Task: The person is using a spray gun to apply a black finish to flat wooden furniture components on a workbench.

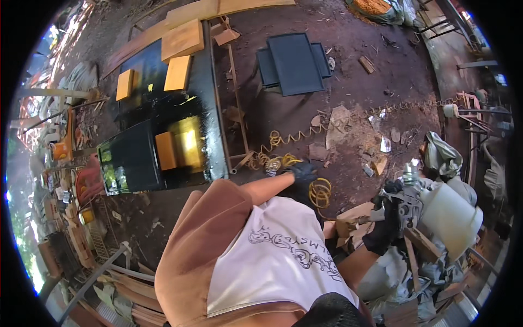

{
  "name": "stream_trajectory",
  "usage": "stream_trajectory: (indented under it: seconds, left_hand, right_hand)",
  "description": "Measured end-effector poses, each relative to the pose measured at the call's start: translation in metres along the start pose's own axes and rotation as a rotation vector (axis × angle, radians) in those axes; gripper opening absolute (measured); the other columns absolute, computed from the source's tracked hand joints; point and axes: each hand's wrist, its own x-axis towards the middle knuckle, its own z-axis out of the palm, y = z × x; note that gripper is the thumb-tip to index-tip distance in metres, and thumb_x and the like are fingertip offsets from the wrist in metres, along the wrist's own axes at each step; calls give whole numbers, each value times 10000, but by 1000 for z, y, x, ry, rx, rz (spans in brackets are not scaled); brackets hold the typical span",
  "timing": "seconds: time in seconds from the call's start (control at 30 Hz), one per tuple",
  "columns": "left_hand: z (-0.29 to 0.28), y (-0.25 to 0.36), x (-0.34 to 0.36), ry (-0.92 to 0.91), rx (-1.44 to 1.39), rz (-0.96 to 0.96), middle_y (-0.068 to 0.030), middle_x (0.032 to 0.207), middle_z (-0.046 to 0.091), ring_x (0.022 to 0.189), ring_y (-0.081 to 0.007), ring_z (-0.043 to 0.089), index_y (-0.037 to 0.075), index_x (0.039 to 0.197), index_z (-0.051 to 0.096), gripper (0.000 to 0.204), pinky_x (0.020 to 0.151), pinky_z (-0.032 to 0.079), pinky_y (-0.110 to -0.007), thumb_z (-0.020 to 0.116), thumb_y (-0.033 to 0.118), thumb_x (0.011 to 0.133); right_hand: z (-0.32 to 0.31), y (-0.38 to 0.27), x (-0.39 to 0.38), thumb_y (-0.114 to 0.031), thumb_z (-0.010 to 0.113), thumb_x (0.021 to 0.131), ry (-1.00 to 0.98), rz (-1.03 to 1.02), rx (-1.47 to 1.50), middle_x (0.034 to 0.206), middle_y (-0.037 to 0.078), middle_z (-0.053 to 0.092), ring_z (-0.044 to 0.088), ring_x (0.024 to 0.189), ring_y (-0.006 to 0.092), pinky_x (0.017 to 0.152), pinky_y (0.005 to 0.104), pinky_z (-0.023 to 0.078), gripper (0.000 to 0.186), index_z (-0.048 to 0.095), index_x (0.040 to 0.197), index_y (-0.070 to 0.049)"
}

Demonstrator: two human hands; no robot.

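Note:
My right hand (383, 222), in a black glove, is closed around a metal spray gun (409, 206) at the right. A big whitish translucent plastic cup (451, 215) is next to the gun. My left hand (305, 173), in a dark glove, is in front of my body, beside a yellow coiled air hose (320, 193). Its fingers look curled, but what they hold is hard to make out. Thinner coils of the hose (305, 133) stretch across the floor to the right.
Left of me lies a glossy black panel (215, 109) with several orange-yellow wooden blocks (178, 73) on it. Dark flat trays or panels (297, 62) stand ahead on the dirt floor. Crumpled sacks (395, 272) and wood scraps lie at the right. Metal bars (90, 283) stand at lower left.

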Motion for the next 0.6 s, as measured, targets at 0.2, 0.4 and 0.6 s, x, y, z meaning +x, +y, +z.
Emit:
stream_trajectory:
  seconds: [0.2,0.4,0.6]
  left_hand:
    - [-72,-22,91,71,-142,-275,-199,1123,639,1057,-352,621,89,1190,600,449,912,468,-434,515,444,928]
    - [-83,-181,218,460,-1603,-592,-100,1428,509,1323,-266,468,102,1388,494,521,1100,345,-380,444,441,996]
    - [-95,-274,329,960,-1192,-306,-49,1338,563,1261,-239,487,130,1283,559,388,1074,354,-444,513,315,945]
  right_hand:
    - [18,-1,125,-53,624,847,81,150,280,932,67,600,545,739,143,592,286,439,243,592,1080,2]
    - [50,35,287,-15,608,838,-142,145,287,1039,89,616,562,756,161,609,297,479,353,553,1185,23]
    - [107,58,403,-124,630,884,-502,-611,-573,970,53,617,560,830,153,694,282,449,286,598,1149,-21]
